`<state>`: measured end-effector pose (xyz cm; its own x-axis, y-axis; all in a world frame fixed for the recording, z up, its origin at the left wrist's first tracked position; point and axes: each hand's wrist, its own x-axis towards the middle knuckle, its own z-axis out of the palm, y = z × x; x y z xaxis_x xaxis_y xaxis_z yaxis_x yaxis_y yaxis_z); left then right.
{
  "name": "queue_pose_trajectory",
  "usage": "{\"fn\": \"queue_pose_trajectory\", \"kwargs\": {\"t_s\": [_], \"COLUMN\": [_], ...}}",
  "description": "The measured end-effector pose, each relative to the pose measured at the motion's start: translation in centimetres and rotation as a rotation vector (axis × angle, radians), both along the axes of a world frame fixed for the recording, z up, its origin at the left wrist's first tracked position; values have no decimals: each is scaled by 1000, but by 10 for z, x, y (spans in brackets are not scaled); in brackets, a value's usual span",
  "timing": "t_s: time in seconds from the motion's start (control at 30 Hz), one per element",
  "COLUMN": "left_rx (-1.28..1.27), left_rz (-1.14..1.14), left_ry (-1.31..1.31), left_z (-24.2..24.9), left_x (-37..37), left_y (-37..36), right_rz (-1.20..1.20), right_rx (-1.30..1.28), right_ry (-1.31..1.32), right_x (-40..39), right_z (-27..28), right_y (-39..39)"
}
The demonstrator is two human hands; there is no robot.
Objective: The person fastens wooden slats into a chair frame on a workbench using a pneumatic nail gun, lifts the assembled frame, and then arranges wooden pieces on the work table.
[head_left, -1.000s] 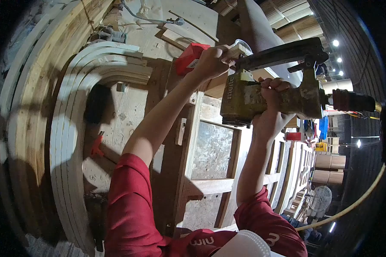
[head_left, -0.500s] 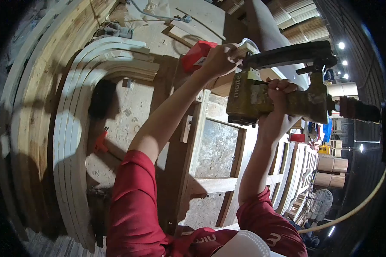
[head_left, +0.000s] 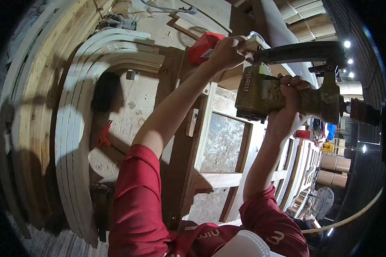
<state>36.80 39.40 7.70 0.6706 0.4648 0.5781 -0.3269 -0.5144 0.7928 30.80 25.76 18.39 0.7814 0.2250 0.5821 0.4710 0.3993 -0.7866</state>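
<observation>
My right hand [head_left: 292, 100] is wrapped around the handle of a worn olive-yellow nail gun [head_left: 261, 92] marked "meite". The gun's long black magazine [head_left: 302, 52] runs along its upper side, and its nose end is close to my left hand. Closed fingers of my left hand [head_left: 230, 52] grip the end of a small wood piece [head_left: 254, 43]. Beside that hand sits a red item [head_left: 205, 48] with a white label. Below both hands lies a wooden frame [head_left: 221, 180] with crossbars. Whether the gun's nose touches the wood is hidden.
Curved, pale laminated wood parts [head_left: 70, 141] are stacked at the left, beside long boards [head_left: 32, 111]. An orange-red tool [head_left: 104, 135] lies on the plywood surface [head_left: 131, 113]. A hose [head_left: 356, 216] and a fan [head_left: 323, 202] are at the right.
The view has shifted a little, so most things appear farther right. Both hands keep their grips, and the nail gun stays close to the left hand.
</observation>
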Motion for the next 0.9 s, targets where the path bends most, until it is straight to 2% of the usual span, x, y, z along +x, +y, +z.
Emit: {"fn": "queue_pose_trajectory", "kwargs": {"t_s": [0.2, 0.6, 0.73, 0.8, 0.83, 0.9], "left_rx": [-96, -69, 5, -122, -124, -159], "left_rz": [-29, -67, -24, -216, -217, -422], "left_ry": [-118, 73, -49, -18, -18, 41], "left_z": [-3, 4, -5, -6, -5, -1], "left_x": [2, -2, 3, 6, 5, 1], "left_y": [-1, 2, 4, 9, 11, 19], "right_rz": [-6, -57, 2, 32, 30, 50], "right_rx": [-26, -43, -34, -37, -40, -33], "right_ry": [-31, -42, -34, -32, -31, -14], "right_x": [2, 3, 4, 4, 4, 3], "right_z": [1, 1, 1, 1, 1, 1], "right_y": [0, -2, -8, -11, -12, -12]}}
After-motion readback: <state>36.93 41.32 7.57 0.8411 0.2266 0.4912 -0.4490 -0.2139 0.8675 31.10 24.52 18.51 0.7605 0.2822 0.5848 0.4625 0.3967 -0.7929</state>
